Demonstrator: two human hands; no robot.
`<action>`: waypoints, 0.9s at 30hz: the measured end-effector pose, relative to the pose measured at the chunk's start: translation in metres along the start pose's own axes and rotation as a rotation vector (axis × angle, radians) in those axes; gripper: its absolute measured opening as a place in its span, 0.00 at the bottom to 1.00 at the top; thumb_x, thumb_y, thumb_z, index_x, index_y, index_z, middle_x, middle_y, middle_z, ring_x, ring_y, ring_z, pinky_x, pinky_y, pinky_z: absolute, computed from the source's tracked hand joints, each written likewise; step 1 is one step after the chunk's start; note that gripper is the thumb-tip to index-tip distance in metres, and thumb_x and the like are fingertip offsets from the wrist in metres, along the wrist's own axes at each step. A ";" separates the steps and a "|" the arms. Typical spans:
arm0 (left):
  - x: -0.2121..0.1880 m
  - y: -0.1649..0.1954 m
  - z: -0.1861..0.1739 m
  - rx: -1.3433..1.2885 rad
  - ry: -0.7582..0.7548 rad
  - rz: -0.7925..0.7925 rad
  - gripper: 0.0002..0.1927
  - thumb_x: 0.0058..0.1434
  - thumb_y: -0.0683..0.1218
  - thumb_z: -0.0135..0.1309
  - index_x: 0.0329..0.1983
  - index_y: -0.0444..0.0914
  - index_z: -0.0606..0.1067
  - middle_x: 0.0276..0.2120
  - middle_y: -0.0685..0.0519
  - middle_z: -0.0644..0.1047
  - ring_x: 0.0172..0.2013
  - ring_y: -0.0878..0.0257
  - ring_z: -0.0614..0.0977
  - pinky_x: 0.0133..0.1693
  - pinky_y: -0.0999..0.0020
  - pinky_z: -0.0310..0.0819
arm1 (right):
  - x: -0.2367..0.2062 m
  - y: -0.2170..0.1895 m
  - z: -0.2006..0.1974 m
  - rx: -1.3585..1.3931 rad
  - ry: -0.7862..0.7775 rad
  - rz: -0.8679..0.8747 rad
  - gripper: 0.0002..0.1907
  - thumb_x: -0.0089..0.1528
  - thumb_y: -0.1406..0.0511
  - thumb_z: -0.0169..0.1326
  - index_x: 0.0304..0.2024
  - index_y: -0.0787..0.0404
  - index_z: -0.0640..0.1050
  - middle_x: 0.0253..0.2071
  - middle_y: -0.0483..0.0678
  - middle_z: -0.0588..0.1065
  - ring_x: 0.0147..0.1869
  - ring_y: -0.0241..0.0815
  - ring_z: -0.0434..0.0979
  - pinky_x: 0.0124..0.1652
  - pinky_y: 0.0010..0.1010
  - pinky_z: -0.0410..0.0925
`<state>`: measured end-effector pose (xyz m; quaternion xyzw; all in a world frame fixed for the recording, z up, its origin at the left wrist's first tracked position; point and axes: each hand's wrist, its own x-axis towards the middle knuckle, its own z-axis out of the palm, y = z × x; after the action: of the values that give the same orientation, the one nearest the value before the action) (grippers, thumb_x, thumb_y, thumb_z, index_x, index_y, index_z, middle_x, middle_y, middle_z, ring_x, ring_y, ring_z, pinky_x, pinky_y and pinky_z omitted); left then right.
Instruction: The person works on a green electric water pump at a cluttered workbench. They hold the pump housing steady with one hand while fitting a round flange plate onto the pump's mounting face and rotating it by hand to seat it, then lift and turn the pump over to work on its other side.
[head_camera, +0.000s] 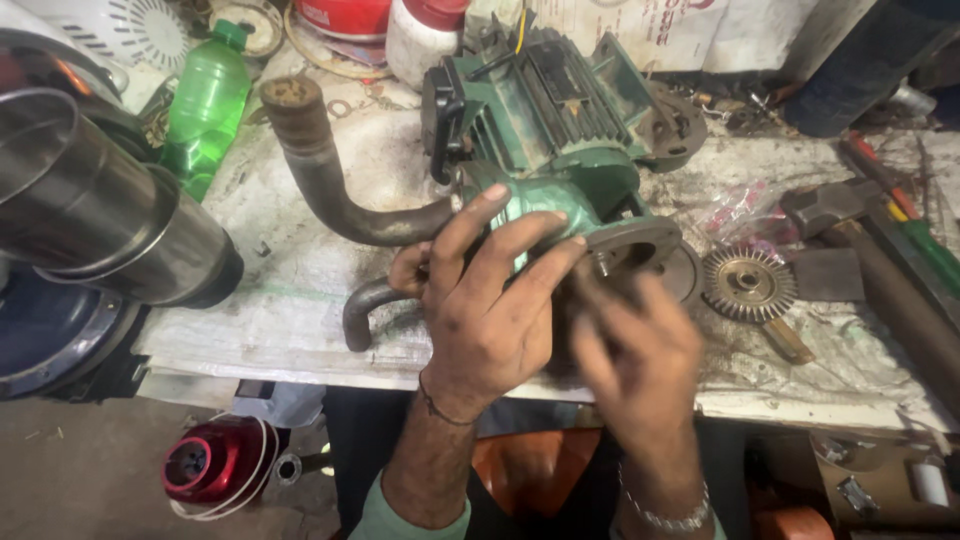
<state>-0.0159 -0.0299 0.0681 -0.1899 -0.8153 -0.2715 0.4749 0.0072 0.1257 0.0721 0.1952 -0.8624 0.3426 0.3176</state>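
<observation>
On a grimy, cluttered bench (300, 300), the left hand (490, 310) wraps its grip around the green pump housing (560, 150); heavy, rigid, probably greasy, best held by that neck. The right hand (640, 370) blurs beside, its grip unclear.

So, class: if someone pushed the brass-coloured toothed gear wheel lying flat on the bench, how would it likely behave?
The brass-coloured toothed gear wheel looks like solid metal, so it is probably stiff and heavy for its size. Lying flat on the dusty grey bench top, it would likely slide rather than roll. Its toothed edge may snag nearby clutter.
</observation>
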 end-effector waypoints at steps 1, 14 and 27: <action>0.001 -0.001 0.001 0.004 0.007 0.009 0.13 0.70 0.45 0.52 0.48 0.51 0.86 0.55 0.66 0.79 0.67 0.62 0.67 0.66 0.57 0.41 | 0.001 0.000 -0.002 -0.017 -0.035 -0.002 0.20 0.55 0.74 0.61 0.52 0.66 0.82 0.38 0.53 0.73 0.39 0.45 0.77 0.38 0.33 0.69; -0.001 -0.001 0.001 0.026 -0.004 0.018 0.13 0.69 0.46 0.53 0.48 0.51 0.86 0.56 0.66 0.78 0.67 0.62 0.67 0.67 0.57 0.40 | 0.001 -0.003 -0.001 0.117 0.079 0.093 0.17 0.63 0.75 0.57 0.55 0.66 0.81 0.43 0.53 0.76 0.44 0.42 0.80 0.44 0.29 0.71; 0.000 -0.001 0.000 0.004 0.000 0.016 0.13 0.69 0.45 0.53 0.48 0.50 0.86 0.55 0.64 0.79 0.66 0.61 0.68 0.65 0.58 0.44 | -0.004 0.005 0.006 0.031 0.141 0.015 0.18 0.60 0.74 0.59 0.54 0.65 0.80 0.46 0.51 0.75 0.48 0.44 0.79 0.46 0.32 0.72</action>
<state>-0.0162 -0.0305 0.0685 -0.1956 -0.8143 -0.2662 0.4773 0.0051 0.1255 0.0640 0.1690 -0.8338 0.3711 0.3721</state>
